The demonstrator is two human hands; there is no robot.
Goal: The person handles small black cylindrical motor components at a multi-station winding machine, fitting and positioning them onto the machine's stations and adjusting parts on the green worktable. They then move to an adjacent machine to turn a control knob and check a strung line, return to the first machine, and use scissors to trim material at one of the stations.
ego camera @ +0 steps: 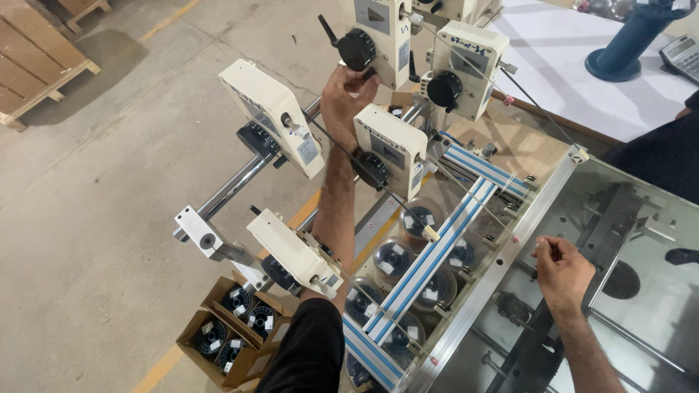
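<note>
Black plastic, round and ribbed at the rim: that is the knob (357,49) under the left hand (344,94), up at twelve o'clock in the view. The left fingers (362,78) curl together just below it, their tips at its lower edge; whether they actually press on it I cannot tell. A short black lever juts from the knob toward eleven o'clock. The knob sits on the face of a cream box-shaped tensioner unit (384,33), one of several alike mounted on a steel bar (237,185). A second cream unit (274,116) stands at nine o'clock from the hand, a third (390,149) right beside the forearm at five o'clock, a fourth (466,62) with its own black knob at three o'clock, and a fifth (291,255) lower down along the arm.

Over at four o'clock in the view, the right hand (562,271) hovers above the metal machine frame (502,255). Its fingers (545,251) are pinched together, thumb against forefinger; anything held between them is too fine to make out.

Between the two hands run blue-and-white striped rails (437,247), with clear round covers over dark wire spools (393,260) beside them. Thin dark rods slant across from the units toward the rails. At seven o'clock, on the concrete floor (95,240), cardboard boxes (229,331) hold more dark spools. A white surface (553,65) at one o'clock carries a blue post (628,40).
</note>
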